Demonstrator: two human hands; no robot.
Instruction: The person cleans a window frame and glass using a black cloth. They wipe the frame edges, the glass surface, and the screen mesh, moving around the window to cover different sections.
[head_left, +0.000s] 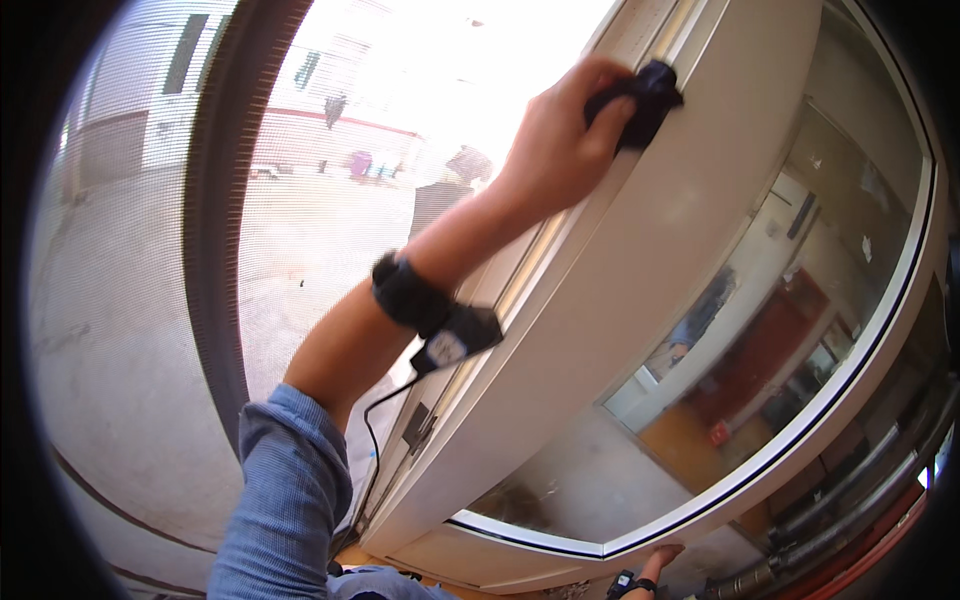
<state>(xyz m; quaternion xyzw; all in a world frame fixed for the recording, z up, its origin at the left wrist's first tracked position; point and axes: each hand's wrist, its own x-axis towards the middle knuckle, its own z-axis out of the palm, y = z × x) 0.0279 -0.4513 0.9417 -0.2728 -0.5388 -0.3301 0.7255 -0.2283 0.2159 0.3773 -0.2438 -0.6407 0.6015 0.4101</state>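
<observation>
My left hand (574, 139) reaches up across the view, gripping a bunched dark cloth (651, 105) against the edge of a white glazed door or window sash (675, 202). A black strap (412, 296) with a small device and cable is around that forearm, below which a blue sleeve is rolled up. Low in the picture, my right hand (666, 555) is small and touches the underside of the sash's lower rail; its fingers are partly hidden. It also wears a wrist strap with a small device.
A mesh screen (135, 247) with a dark border strip (217, 225) hangs at the left, a bright yard beyond it. A metal latch or hinge (418, 426) sits on the frame edge. The glass pane (750, 337) shows a room, and pipes (847, 502) run at the lower right.
</observation>
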